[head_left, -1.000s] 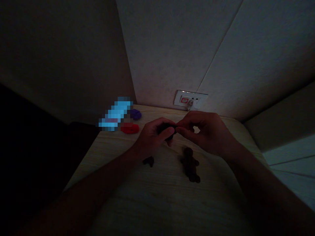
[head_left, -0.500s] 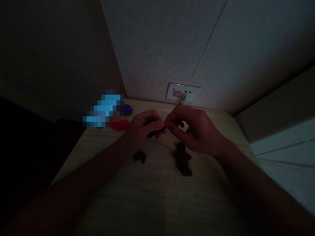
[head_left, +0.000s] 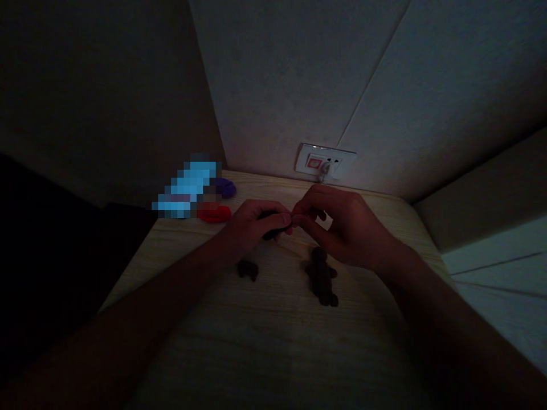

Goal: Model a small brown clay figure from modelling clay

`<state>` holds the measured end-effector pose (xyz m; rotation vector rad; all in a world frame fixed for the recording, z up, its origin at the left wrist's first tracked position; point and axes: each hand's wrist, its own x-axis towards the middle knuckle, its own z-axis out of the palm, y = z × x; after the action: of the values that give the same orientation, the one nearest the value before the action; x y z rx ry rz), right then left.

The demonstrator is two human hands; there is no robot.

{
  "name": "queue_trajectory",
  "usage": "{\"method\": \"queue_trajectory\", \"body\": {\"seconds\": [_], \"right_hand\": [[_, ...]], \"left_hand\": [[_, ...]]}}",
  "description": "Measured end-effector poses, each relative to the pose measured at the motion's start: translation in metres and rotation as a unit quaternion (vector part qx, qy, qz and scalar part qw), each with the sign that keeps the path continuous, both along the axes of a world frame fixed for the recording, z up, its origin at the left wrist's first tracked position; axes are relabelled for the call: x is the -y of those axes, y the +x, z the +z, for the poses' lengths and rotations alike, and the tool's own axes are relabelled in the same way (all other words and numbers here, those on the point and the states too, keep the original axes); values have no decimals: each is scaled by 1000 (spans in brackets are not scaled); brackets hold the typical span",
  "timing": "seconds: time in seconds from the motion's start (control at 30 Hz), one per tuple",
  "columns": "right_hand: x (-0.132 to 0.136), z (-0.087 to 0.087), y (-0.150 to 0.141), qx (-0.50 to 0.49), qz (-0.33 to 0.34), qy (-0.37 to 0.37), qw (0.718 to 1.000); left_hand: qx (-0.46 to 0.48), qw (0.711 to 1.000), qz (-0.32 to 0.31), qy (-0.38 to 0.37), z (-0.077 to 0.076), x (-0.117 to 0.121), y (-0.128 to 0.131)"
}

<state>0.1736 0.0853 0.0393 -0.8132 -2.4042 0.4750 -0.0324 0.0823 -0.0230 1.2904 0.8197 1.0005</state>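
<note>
My left hand (head_left: 252, 228) is closed around a dark piece of modelling clay (head_left: 273, 232), its thumb lying along the top. The fingertips of my right hand (head_left: 337, 225) pinch at the clay's right end, against my left thumb tip; the pinched bit is mostly hidden. Below my right hand a small brown clay figure (head_left: 321, 279), with a round head and stubby limbs, lies on the wooden tabletop (head_left: 273, 341). A small dark clay lump (head_left: 248, 270) rests under my left wrist.
At the back left are a red ring-like piece (head_left: 216, 213), a purple lump (head_left: 225, 187) and a bright, blurred-out blue object (head_left: 188, 188). A wall socket (head_left: 325, 161) with a clear plug sits just above the table's back edge. Walls stand behind and left; the light is dim.
The whole view has shifted a little, so everything sits slightly further right. Both hands stay together at the clay, with only slight finger movement.
</note>
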Motion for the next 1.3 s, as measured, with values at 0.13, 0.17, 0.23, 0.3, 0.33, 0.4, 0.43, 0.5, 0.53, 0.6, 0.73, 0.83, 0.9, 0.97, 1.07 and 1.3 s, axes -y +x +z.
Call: {"method": "queue_trajectory", "body": {"seconds": [0.13,0.17,0.23,0.3,0.33,0.4,0.43,0.5,0.53,0.6,0.73,0.83,0.9,0.97,1.07,1.3], "right_hand": [[-3,-1,1,-47,-20,-103,993],[-5,-1,3,-78,-32,-134,987],[-9,0,6,-143,-73,-181,970],[-13,0,11,-186,-118,-205,954],[-15,0,12,-199,-131,-217,947],[-17,-2,13,-214,-128,-252,935],[-17,-3,13,-220,-117,-276,928],[-16,-5,12,-230,-96,-319,914],[-15,-5,11,-236,-90,-334,908],[-13,-6,10,-241,-86,-349,901],[-11,-4,9,-235,-75,-346,905],[-10,-2,9,-218,-71,-312,922],[-9,-2,7,-211,-70,-282,933],[-8,-3,5,-203,-64,-256,943],[-7,-6,2,-169,-49,-228,958],[-5,-5,4,-74,-46,-201,976]], "left_hand": [[-4,1000,14,0,0,-1,0],[3,1000,24,-7,0,-1,0],[17,999,41,-24,-2,-3,1],[30,998,47,-39,-4,-4,2],[33,998,44,-43,-6,-5,2],[38,998,36,-48,-8,-5,2],[39,998,32,-48,-9,-5,2],[44,997,29,-50,-9,-5,2],[47,997,29,-52,-10,-5,2],[53,996,30,-59,-10,-5,2],[63,996,30,-61,-11,-6,3],[63,996,27,-57,-11,-6,4],[63,996,18,-57,-11,-5,4],[58,997,5,-47,-9,-4,5],[32,999,-10,-24,-6,-1,4],[-35,999,13,26,3,2,4]]}}
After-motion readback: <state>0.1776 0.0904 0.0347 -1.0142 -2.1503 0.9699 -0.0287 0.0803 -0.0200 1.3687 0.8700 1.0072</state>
